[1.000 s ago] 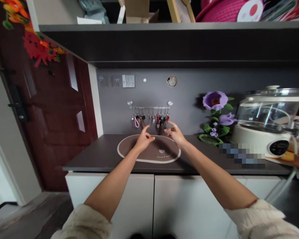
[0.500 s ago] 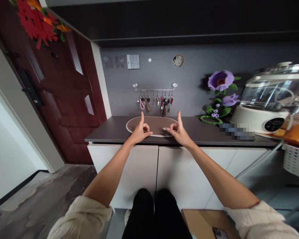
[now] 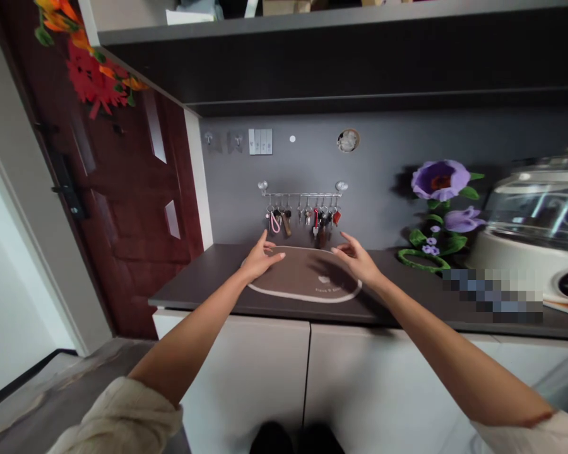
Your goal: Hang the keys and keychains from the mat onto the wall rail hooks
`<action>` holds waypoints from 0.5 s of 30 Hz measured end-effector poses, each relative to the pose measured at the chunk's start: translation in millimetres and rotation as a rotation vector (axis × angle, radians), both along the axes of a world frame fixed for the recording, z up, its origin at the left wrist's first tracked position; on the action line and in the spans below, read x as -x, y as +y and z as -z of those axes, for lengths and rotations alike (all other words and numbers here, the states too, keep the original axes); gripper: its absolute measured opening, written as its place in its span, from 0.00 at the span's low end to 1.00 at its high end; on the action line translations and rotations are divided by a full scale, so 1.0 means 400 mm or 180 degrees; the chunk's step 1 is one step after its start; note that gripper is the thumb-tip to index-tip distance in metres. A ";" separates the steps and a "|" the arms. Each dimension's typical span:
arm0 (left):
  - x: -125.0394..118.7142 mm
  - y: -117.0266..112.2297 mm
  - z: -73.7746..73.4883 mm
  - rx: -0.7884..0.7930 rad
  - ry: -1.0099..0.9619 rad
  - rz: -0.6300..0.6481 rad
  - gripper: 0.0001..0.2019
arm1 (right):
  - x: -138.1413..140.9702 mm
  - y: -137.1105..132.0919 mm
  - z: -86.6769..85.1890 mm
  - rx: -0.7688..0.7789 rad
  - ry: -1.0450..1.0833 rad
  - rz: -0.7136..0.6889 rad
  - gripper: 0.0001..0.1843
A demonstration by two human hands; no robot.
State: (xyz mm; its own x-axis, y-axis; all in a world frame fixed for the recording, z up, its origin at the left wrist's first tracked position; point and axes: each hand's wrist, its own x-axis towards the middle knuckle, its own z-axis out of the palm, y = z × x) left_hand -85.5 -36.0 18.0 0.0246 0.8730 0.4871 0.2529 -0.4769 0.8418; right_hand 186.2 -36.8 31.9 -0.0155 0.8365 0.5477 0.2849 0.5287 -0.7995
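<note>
- Running overhead, above and beyond both hands: dark wall cabinet (image 3: 360, 63).
- Standing well to the left of the left hand (image 3: 260, 258): dark red door (image 3: 123, 208), carrying a red and orange flower decoration (image 3: 94, 75) near its top.
- Rising directly behind both hands: grey back wall (image 3: 397, 145).
- Extending beneath both hands and on past the right hand (image 3: 357, 258): dark countertop (image 3: 194, 287).
- Sitting below the countertop, under both forearms: white cupboard doors (image 3: 246, 372).
- Standing well to the right of the right hand: white cooker (image 3: 525, 252) with a clear lid, partly cut off by the frame edge.
- Lying flat on the countertop, spanning from one hand to the other: brown oval mat (image 3: 307, 280) with a pale border.
- Standing against the wall between the right hand and the cooker: purple artificial flowers (image 3: 440, 180).
- Hanging on the wall just beyond and above both hands: metal key rail (image 3: 303, 194), carrying a row of keys (image 3: 319, 221).
- Holding the left hand open and empty, fingers spread, at the mat's left edge; contact with the mat cannot be told.
- Holding the right hand open and empty, fingers spread, over the mat's far right edge; contact cannot be told there either.
- Sitting high on the wall above the left hand: white switch plate (image 3: 260, 142).
</note>
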 end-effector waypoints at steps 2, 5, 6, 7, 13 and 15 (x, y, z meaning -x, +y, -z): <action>0.012 0.076 -0.014 0.0034 -0.0098 -0.0336 0.46 | -0.020 0.076 -0.017 0.0188 0.0109 0.0273 0.39; 0.018 0.186 -0.045 0.0197 -0.0329 -0.0722 0.48 | -0.039 0.187 -0.040 0.0376 0.0300 0.0525 0.46; 0.016 0.220 -0.056 0.0247 -0.0413 -0.0822 0.48 | -0.041 0.221 -0.046 0.0392 0.0364 0.0572 0.49; 0.012 0.252 -0.065 0.0280 -0.0493 -0.0895 0.49 | -0.041 0.253 -0.049 0.0384 0.0430 0.0612 0.51; -0.055 0.383 -0.073 0.0109 -0.1079 -0.0969 0.44 | 0.030 0.376 -0.034 -0.0011 0.0945 0.0802 0.51; -0.093 0.398 -0.067 -0.0054 -0.1216 -0.0849 0.41 | 0.075 0.392 -0.026 -0.0257 0.1101 0.0815 0.48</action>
